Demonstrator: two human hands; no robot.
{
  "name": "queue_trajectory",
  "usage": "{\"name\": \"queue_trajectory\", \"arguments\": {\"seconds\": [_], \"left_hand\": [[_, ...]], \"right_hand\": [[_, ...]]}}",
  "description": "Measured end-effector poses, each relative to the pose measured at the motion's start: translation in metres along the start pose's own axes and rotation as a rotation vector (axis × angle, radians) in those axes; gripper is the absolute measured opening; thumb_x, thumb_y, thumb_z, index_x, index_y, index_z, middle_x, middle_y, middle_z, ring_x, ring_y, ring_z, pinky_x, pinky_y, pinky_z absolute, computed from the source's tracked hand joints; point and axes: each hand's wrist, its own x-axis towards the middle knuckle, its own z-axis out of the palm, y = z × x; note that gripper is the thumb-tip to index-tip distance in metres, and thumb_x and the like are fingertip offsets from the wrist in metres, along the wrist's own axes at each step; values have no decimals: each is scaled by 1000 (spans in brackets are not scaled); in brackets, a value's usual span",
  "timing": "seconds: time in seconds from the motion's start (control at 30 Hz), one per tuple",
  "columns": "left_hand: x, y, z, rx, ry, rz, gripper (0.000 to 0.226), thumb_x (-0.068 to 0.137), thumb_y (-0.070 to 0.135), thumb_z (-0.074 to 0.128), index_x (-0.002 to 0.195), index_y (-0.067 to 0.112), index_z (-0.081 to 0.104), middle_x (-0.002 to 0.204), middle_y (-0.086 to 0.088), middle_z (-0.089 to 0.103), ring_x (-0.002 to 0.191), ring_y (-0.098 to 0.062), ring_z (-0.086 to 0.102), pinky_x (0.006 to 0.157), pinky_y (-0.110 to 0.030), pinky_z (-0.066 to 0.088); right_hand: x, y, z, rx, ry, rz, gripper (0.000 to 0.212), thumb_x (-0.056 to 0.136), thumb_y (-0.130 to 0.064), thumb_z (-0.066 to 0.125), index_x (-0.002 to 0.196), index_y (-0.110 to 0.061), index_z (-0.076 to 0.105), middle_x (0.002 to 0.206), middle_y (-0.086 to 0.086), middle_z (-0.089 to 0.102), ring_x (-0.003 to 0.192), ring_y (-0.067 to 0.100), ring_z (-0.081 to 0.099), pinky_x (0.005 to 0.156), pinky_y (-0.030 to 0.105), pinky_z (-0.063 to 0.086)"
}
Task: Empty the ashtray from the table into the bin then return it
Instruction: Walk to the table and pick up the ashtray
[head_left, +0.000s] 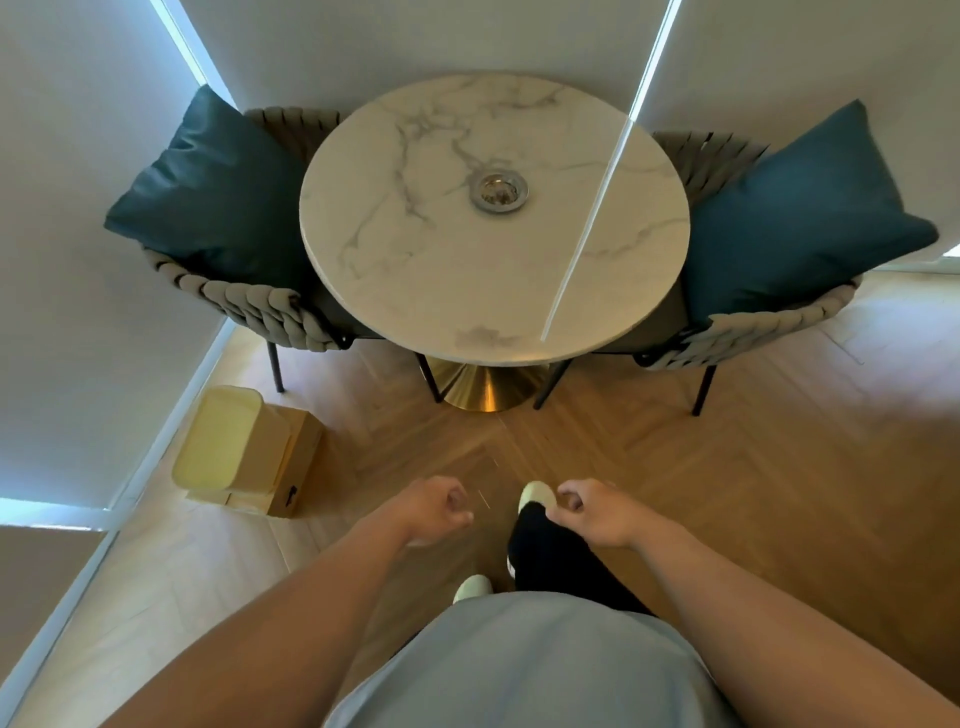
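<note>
head view: round metal ashtray (499, 191), marble table (415, 270)

round silver ashtray (499, 192) upright mid marble table (415, 270), pale yellow bin (223, 441) on floor

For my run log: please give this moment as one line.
ashtray: on table | bin: floor | left hand, right hand: empty

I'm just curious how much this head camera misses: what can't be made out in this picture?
- Ashtray contents: too small in the head view.
- Bin inside: pale glare hides whether anything is in it.
- Table base: mostly hidden by the tabletop.
- Left hand and right hand palms: hidden by loosely curled fingers.
</note>
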Motion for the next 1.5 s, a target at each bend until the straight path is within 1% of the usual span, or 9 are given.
{"name": "queue_trajectory", "arguments": {"seconds": [0.13,0.3,0.47,0.6,0.73,0.8,1.07,1.27,1.5], "left_hand": [[30,11,-26,14,-3,-9,44,90,43,60,130,25,52,124,1,58,107,-14,55,94,-33,45],[69,32,-68,19,5,-52,43,90,44,59,129,26,52,124,2,59,108,-15,57,97,-36,47],[104,61,-111,3,46,-72,46,89,46,60,128,23,54,125,1,60,109,-16,58,99,-37,47],[125,76,-135,-19,70,-47,44,89,46,59,127,23,54,126,2,59,110,-15,56,100,-38,46],[145,83,-161,-58,77,-52,42,89,44,61,126,24,55,122,1,60,105,-13,57,98,-35,46],[157,81,-176,-59,62,-53,41,89,42,61,126,25,54,122,2,59,103,-14,57,94,-31,46],[214,70,-254,-38,4,0,45,89,48,60,126,24,54,122,3,58,104,-15,57,93,-32,46],[259,64,-320,-9,15,70,44,87,44,64,123,20,57,117,0,60,101,-16,58,88,-29,46],[300,70,-356,-42,59,74,43,86,43,65,122,21,57,114,0,61,100,-16,59,91,-32,48]], "right_hand": [[35,-9,-33,-33,0,-19,67,91,-55,56,148,-22,40,138,6,55,122,22,54,90,30,46],[75,-14,-95,-98,-11,-30,70,91,-59,53,148,-19,40,137,5,55,128,23,49,102,38,45],[107,-25,-154,-136,-15,-64,70,91,-58,54,147,-17,42,136,6,57,125,23,53,98,34,44],[127,-37,-185,-136,-29,-110,69,92,-56,55,145,-14,43,137,8,56,125,23,54,100,33,43],[146,-51,-206,-124,-58,-120,70,92,-56,55,147,-15,40,139,11,56,124,24,55,100,32,43],[158,-59,-219,-129,-61,-124,71,92,-57,54,148,-15,39,139,11,55,123,25,55,99,31,42],[203,-103,-255,-108,-18,-63,72,92,-59,52,147,-14,41,136,9,57,120,24,56,97,31,43],[234,-145,-288,-64,102,-40,67,91,-57,57,144,-16,47,130,8,60,119,24,57,96,29,41],[269,-165,-329,-72,128,-29,68,91,-55,59,144,-15,46,131,9,60,122,25,56,98,29,39]]}}
